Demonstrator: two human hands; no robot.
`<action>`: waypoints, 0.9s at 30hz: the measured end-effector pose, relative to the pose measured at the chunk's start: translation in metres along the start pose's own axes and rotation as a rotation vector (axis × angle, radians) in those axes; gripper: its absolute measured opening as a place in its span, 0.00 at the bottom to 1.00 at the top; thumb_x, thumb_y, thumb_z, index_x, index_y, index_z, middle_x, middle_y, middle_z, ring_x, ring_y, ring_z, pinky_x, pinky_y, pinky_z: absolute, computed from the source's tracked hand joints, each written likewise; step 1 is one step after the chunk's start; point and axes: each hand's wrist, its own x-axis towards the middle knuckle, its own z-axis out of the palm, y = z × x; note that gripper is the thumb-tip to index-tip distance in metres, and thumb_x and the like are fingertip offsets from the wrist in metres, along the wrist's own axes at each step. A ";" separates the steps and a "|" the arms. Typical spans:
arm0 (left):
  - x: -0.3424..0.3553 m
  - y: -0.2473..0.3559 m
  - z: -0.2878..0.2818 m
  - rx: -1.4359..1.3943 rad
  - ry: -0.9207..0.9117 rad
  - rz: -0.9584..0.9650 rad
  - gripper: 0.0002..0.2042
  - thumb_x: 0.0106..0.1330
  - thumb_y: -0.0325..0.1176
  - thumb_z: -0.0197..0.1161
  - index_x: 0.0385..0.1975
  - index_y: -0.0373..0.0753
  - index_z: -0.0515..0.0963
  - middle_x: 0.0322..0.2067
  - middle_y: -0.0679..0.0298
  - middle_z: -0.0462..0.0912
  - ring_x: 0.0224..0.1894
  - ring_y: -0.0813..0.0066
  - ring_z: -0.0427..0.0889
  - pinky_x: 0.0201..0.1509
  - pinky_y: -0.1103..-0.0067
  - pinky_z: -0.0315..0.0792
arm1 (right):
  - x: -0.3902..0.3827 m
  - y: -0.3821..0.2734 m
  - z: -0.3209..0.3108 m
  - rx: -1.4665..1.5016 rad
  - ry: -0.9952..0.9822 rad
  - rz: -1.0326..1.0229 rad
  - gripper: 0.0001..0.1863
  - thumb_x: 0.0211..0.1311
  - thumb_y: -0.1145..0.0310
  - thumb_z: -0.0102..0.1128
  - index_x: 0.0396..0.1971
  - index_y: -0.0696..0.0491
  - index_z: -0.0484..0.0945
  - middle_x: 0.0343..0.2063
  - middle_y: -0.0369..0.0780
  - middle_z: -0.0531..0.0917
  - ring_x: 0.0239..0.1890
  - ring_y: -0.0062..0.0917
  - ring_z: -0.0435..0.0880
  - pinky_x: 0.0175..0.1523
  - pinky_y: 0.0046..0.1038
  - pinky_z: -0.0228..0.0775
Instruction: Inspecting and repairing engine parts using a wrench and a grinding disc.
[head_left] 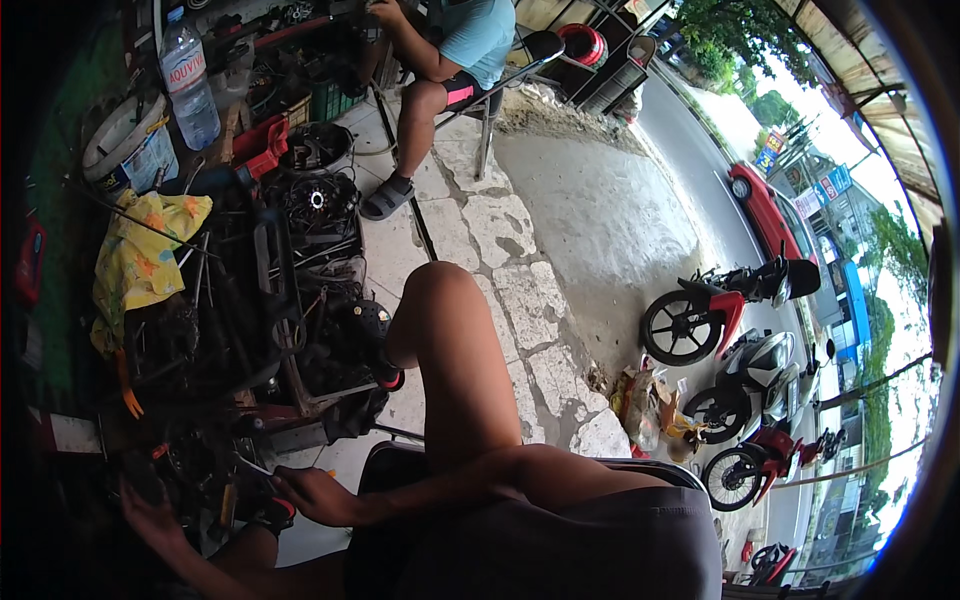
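Note:
At the lower left, my left hand (152, 512) is curled against a dark rounded part (146, 474); deep shadow hides most of its fingers. My right hand (318, 496) is closed around a slim metal hand tool whose pale shaft (250, 464) points up and left toward a cluster of dark machine parts (190, 450). The grip end lies inside my fist, so the tool's exact kind does not show. Between my two hands a yellowish handle-like piece (228, 500) stands near the parts.
A yellow patterned cloth (150, 245) lies over a crowded rack of tools and metal parts. Beyond it are a water bottle (190, 85), a white bucket (120, 140) and a red tray (262, 143). Another person (470, 50) sits at the top. Motorcycles (685, 325) stand at the right.

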 end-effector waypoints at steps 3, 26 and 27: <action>0.005 0.002 -0.001 -0.036 0.026 -0.017 0.21 0.69 0.41 0.45 0.60 0.43 0.66 0.61 0.64 0.66 0.62 0.69 0.64 0.63 0.69 0.57 | -0.021 0.018 0.000 -0.094 0.034 -0.063 0.14 0.71 0.64 0.39 0.33 0.60 0.67 0.20 0.50 0.73 0.27 0.48 0.74 0.33 0.39 0.65; 0.013 -0.004 -0.017 0.038 -0.042 0.031 0.19 0.70 0.39 0.46 0.58 0.41 0.67 0.57 0.63 0.70 0.57 0.69 0.70 0.58 0.72 0.66 | 0.004 -0.045 -0.006 -0.019 -0.034 -0.168 0.15 0.68 0.63 0.43 0.38 0.61 0.71 0.20 0.53 0.75 0.28 0.49 0.77 0.33 0.42 0.66; 0.015 -0.004 -0.018 0.020 -0.017 0.025 0.19 0.70 0.39 0.45 0.58 0.41 0.67 0.57 0.64 0.70 0.57 0.70 0.70 0.59 0.72 0.65 | 0.002 -0.046 -0.009 -0.005 -0.033 -0.218 0.16 0.69 0.63 0.42 0.38 0.61 0.71 0.21 0.53 0.76 0.28 0.49 0.77 0.33 0.42 0.66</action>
